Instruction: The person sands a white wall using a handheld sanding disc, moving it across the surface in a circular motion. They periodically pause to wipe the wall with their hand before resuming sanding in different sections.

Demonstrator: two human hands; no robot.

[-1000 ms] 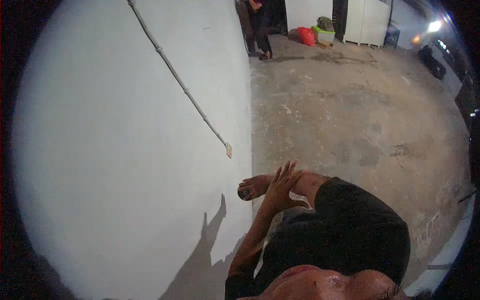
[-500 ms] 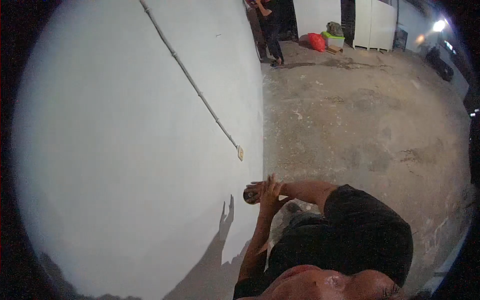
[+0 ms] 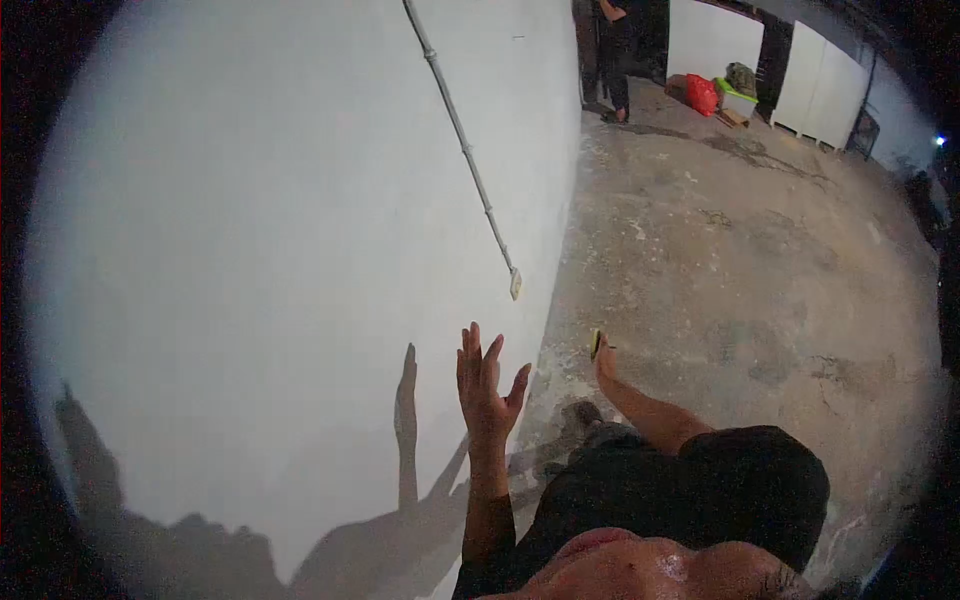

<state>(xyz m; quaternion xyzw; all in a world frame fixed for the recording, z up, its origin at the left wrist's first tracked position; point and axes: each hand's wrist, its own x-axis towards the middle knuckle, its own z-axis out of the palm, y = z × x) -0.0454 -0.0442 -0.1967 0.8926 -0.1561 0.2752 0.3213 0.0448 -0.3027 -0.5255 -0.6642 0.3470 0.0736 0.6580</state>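
My left hand [image 3: 488, 392] is raised in front of the white wall [image 3: 300, 250], its fingers spread and nothing in them. It casts a shadow on the wall. Lower over the concrete floor, my right hand [image 3: 605, 358] is closed on a small yellow-and-dark object [image 3: 596, 344]. That object is seen nearly edge-on, and its exact kind cannot be made out. A gap separates my two hands.
A thin conduit [image 3: 466, 150] runs down the wall to a small switch or socket box [image 3: 515, 284]. Across the concrete floor [image 3: 690, 270] stand another person [image 3: 614, 65], a red bag [image 3: 701, 94], a green-lidded bin [image 3: 738, 100] and a white cabinet [image 3: 818, 85].
My hands, close together at the wall before, are now apart. The right hand has moved right with the small object, away from the wall; the left has moved left. The view has shifted.
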